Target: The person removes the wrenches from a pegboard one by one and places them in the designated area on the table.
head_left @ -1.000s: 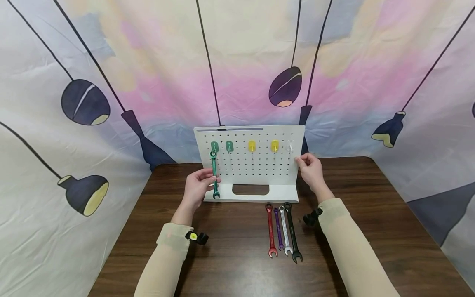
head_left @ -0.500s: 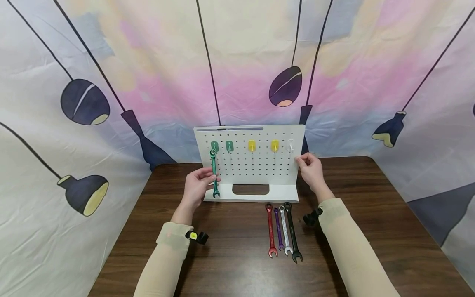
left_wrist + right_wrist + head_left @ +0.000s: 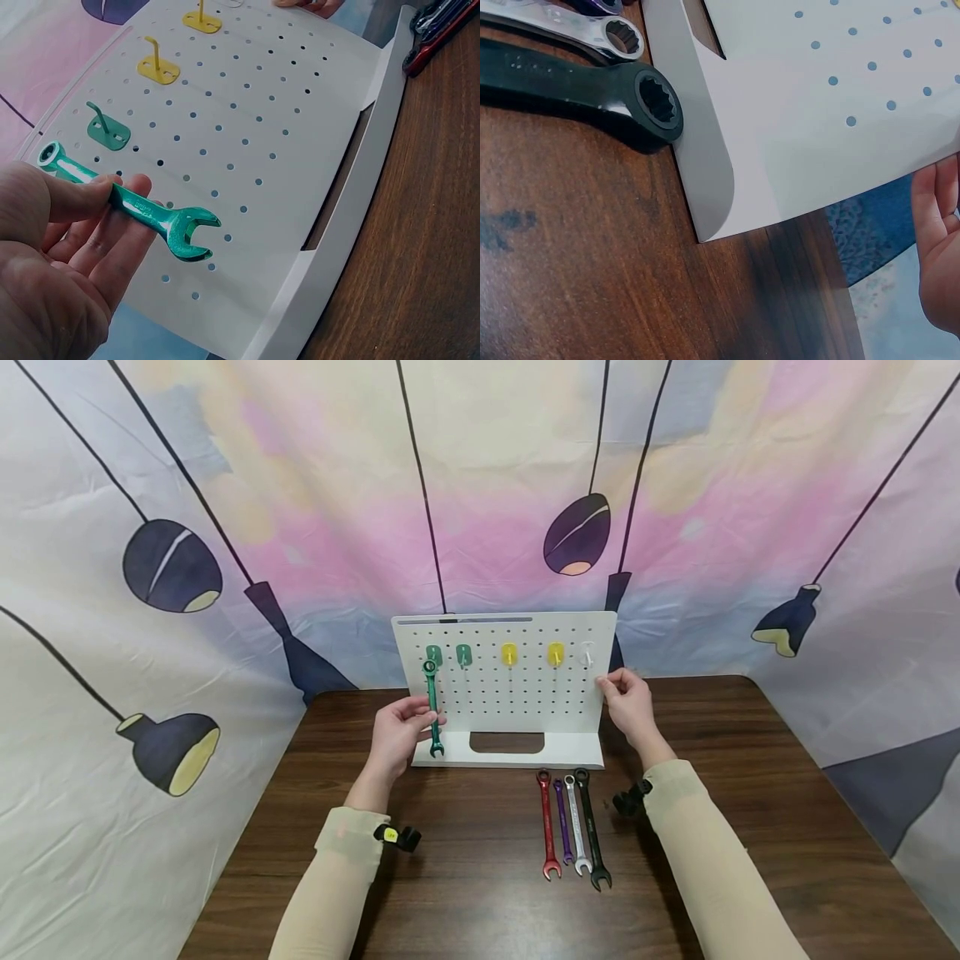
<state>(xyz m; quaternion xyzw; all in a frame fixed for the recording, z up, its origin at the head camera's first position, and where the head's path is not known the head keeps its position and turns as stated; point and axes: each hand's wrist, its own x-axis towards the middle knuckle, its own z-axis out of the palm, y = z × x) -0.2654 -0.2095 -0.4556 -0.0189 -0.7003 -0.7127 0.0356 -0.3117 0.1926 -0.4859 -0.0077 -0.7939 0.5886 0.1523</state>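
My left hand pinches a green combination wrench by its shaft, thumb against fingers. The wrench stands nearly upright before the left side of a white pegboard, ring end up and open jaw down. Its ring overlaps the lower part of the leftmost green hook in the head view. From the left wrist, the ring shows close to the board, below and beside a green hook. My right hand grips the board's right edge, thumb on the front; its fingers are partly hidden behind.
Along the board sit another green hook, two yellow hooks and a clear hook. On the wooden table, red, purple, silver and black wrenches lie side by side before the board.
The green wrench has risen slightly in my left hand, its ring end now higher against the leftmost hook. My right hand and the board have stayed put.
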